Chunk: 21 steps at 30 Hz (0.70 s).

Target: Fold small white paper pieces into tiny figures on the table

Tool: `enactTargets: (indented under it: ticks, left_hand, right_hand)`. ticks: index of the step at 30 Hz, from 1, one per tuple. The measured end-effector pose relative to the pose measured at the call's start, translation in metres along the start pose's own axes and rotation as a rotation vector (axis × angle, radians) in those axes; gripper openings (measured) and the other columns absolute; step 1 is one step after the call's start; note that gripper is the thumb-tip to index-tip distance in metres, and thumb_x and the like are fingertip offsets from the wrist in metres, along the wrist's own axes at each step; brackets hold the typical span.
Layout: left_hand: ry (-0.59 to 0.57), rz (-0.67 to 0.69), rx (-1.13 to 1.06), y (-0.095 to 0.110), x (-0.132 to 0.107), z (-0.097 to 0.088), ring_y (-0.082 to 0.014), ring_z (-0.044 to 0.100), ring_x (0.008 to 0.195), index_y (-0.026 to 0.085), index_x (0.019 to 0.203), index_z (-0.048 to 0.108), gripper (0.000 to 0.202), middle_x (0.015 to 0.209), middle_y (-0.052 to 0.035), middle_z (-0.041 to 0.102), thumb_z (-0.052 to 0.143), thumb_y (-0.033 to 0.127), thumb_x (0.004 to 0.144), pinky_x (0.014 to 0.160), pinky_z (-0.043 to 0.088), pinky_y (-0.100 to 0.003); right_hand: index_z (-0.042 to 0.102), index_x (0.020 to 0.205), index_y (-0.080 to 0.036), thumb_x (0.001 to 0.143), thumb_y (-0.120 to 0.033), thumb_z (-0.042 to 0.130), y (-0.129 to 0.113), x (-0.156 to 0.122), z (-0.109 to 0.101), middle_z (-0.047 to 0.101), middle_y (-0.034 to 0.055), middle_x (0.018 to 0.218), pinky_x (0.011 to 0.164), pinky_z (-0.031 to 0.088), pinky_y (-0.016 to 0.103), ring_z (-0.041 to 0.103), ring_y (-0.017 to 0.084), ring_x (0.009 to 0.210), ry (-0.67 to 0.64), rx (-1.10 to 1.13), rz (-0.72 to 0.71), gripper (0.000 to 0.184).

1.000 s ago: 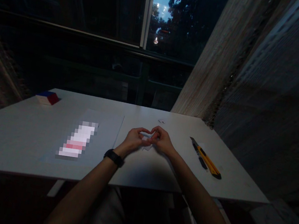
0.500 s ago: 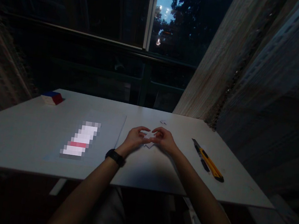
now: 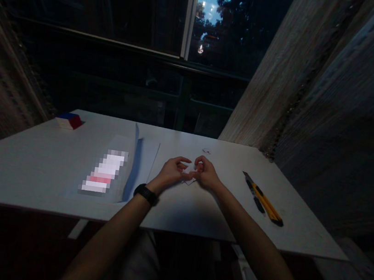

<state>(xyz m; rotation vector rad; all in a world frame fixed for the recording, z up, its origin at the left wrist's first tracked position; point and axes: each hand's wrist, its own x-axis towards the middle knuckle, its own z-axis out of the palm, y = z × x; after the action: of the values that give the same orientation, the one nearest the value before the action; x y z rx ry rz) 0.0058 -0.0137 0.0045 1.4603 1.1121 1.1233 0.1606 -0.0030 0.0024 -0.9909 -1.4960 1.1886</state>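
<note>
A small white piece of folded paper [image 3: 189,170] is held between my two hands just over the table. My left hand [image 3: 172,170], with a black band [image 3: 146,194] on its wrist, pinches the paper's left side with curled fingers. On the other side, my right hand [image 3: 207,174] grips it with thumb and fingertips pressed together. The fingers hide much of the paper, so its exact folds cannot be made out. A thin scrap [image 3: 206,151] lies on the table beyond my right hand.
White sheets [image 3: 145,162] lie left of my hands, with one sheet's edge [image 3: 131,164] curling upright beside a pixelated bright patch. A coloured cube [image 3: 68,120] stands at the back left. On the right lie a yellow utility knife [image 3: 266,206] and a slimmer black cutter [image 3: 256,198].
The top sheet's right edge on the left has lifted and curled upward. My right hand's fingers have drawn in more tightly, and the view has shifted slightly.
</note>
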Motion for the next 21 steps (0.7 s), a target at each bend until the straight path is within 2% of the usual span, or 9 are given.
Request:
enactTargets:
  ticks: [4,12,21]
  left_hand:
    - [-0.026,0.018,-0.046,0.002,-0.001,-0.001,-0.0065,0.047,0.052,0.014,0.095,0.063,0.051,0.062,0.0040,0.052,0.076,0.018,0.046,0.054,0.039,-0.021]
    - [0.007,-0.061,-0.090,0.002,-0.001,-0.003,-0.0053,0.044,0.046,0.012,0.092,0.063,0.049,0.055,0.0070,0.046,0.076,0.019,0.045,0.048,0.035,-0.020]
    - [-0.047,-0.052,0.021,-0.007,0.002,-0.005,-0.0069,0.043,0.041,0.012,0.091,0.063,0.048,0.047,0.0065,0.046,0.077,0.026,0.048,0.043,0.030,-0.020]
  right_hand:
    - [0.047,0.074,-0.020,0.047,-0.022,0.072,0.003,-0.002,-0.001,0.048,-0.0108,0.047,0.042,0.033,0.019,0.042,0.007,0.040,0.079,0.035,0.030,0.037]
    - [0.056,0.084,-0.016,0.049,-0.024,0.075,0.002,-0.004,-0.016,0.061,-0.0039,0.055,0.051,0.042,0.024,0.055,0.011,0.050,-0.061,0.026,0.057,0.040]
    - [0.052,0.084,-0.017,0.050,-0.019,0.071,-0.002,-0.007,-0.013,0.059,-0.0057,0.053,0.048,0.041,0.021,0.054,0.010,0.047,-0.105,-0.063,0.024,0.039]
